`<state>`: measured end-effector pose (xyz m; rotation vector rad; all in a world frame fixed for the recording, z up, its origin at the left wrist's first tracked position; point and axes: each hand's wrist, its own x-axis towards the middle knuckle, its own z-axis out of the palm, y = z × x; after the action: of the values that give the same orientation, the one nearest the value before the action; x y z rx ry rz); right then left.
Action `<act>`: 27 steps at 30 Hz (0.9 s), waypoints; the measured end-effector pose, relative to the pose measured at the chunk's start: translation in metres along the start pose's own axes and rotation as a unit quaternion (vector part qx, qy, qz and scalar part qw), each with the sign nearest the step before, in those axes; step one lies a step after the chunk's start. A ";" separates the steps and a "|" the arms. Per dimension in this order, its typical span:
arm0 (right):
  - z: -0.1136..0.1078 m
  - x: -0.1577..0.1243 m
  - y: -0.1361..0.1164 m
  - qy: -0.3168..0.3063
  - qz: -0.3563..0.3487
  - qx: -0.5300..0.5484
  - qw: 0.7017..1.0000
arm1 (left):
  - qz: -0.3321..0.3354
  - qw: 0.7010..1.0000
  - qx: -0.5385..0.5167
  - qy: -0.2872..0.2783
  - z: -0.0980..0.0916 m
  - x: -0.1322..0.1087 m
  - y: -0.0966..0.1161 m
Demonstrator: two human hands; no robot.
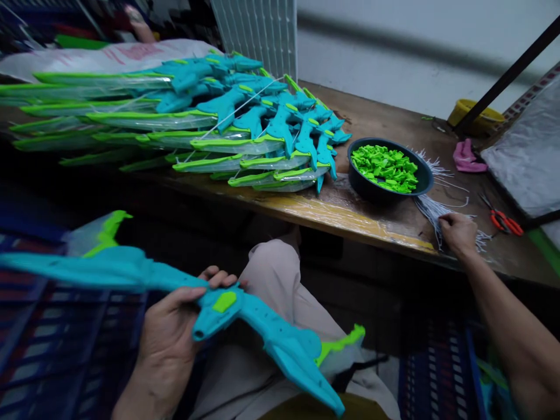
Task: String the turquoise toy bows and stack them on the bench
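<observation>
My left hand (172, 332) is wrapped round the middle of a teal plastic toy bow (280, 326) held over my lap. The bow has a lime green inset near its centre and green tips with clear pieces. Over on the table's right side, my right hand (458, 233) has its fingers closed on a bundle of white strings (431, 213). How many strings it grips is hidden. Just left of that hand stands a dark round bowl (363, 185) filled with small lime green plastic pieces (385, 168).
A large pile of teal and green bows (245, 111) covers the table's left part. Orange-handled cutters (505, 221), a pink cloth-like item (469, 156) and a yellow tub (475, 116) lie at the right. Blue crates (70, 332) stand below. A person's arm (140, 24) shows at the back.
</observation>
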<state>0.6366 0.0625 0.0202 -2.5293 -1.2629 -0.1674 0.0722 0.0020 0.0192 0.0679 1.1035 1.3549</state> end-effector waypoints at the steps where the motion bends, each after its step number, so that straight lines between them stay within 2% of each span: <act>1: -0.001 -0.001 -0.001 0.009 0.001 0.009 1.000 | 0.017 0.999 -0.034 -0.015 0.000 -0.003 -0.002; 4: -0.008 -0.005 -0.005 0.048 0.010 0.039 0.998 | 0.062 0.993 -0.089 -0.046 0.004 -0.008 -0.007; 7: -0.017 -0.015 -0.016 0.110 0.015 0.079 0.991 | 0.098 0.992 -0.065 -0.045 0.005 -0.005 -0.019; 9: -0.020 -0.034 -0.034 0.147 0.001 0.119 0.982 | 0.129 0.990 -0.015 -0.059 0.003 -0.002 -0.032; 11: -0.018 -0.069 -0.063 0.141 -0.045 0.174 0.974 | 0.148 0.983 0.045 -0.098 0.002 -0.001 -0.047; 13: -0.013 -0.119 -0.101 0.077 -0.136 0.237 0.959 | 0.134 0.974 0.096 -0.157 0.002 -0.002 -0.062; 15: -0.008 -0.176 -0.143 -0.014 -0.243 0.287 0.927 | 0.097 0.966 0.128 -0.202 0.004 -0.005 -0.075; 16: -0.006 -0.205 -0.163 -0.066 -0.310 0.315 0.895 | 0.075 0.962 0.140 -0.220 0.005 -0.006 -0.079; 17: -0.005 -0.231 -0.181 -0.135 -0.403 0.359 0.831 | 0.056 0.959 0.148 -0.236 0.007 -0.006 -0.083; 18: -0.006 -0.254 -0.196 -0.149 -0.474 0.379 0.781 | 0.041 0.956 0.151 -0.248 0.008 -0.006 -0.085; 20: -0.009 -0.288 -0.215 -0.155 -0.564 0.381 0.716 | 0.040 0.948 0.151 -0.277 0.009 -0.003 -0.085; 21: -0.012 -0.297 -0.220 -0.163 -0.580 0.375 0.705 | 0.053 0.944 0.148 -0.289 0.008 -0.001 -0.084; 23: -0.016 -0.302 -0.221 -0.220 -0.574 0.377 0.693 | 0.084 0.942 0.131 -0.298 0.004 0.002 -0.078; 25: -0.017 -0.294 -0.219 -0.270 -0.530 0.411 0.691 | 0.107 0.943 0.107 -0.297 -0.003 0.005 -0.072; 27: -0.011 -0.278 -0.221 -0.284 -0.451 0.457 0.712 | 0.117 0.941 0.080 -0.306 -0.012 0.004 -0.066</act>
<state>0.2927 -0.0274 0.0132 -0.9677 -2.0154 0.8766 0.1123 -0.0203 -0.0304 0.7148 0.6817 1.3170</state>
